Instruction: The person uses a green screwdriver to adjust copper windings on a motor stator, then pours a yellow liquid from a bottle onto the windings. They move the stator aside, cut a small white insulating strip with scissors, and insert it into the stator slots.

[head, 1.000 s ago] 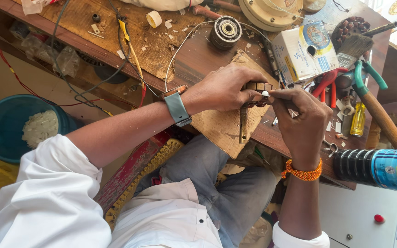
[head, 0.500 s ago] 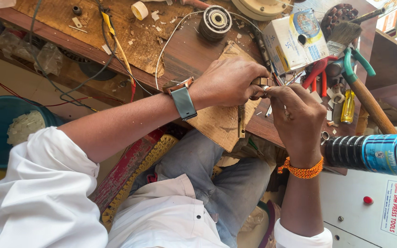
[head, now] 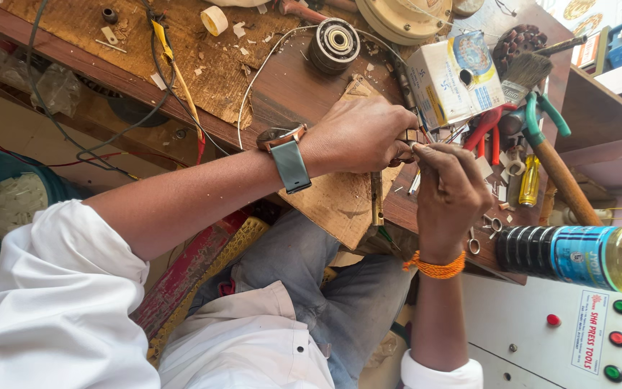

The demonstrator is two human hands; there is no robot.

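Note:
My left hand (head: 358, 133), with a grey-strapped watch (head: 289, 162) on its wrist, is closed around a small metal piece (head: 406, 138) over a wooden bench block (head: 340, 205). My right hand (head: 451, 191), an orange thread around its wrist, meets it from the right. Its fingertips pinch the same small piece. What the piece is stays hidden by the fingers. A slim metal tool (head: 376, 202) with a green tip runs down the block just below my left hand.
The wooden workbench (head: 282, 79) carries a round bearing (head: 334, 42), a white box (head: 453, 75), red and green handled pliers (head: 534, 115), a brush (head: 527, 68), a hammer handle (head: 563, 180) and wires. A bottle (head: 584, 256) lies at the right. A control panel with buttons (head: 577, 331) is below it.
Both hands have stayed pressed together on the small piece. The view has shifted slightly, and my right fingers have adjusted their pinch a little.

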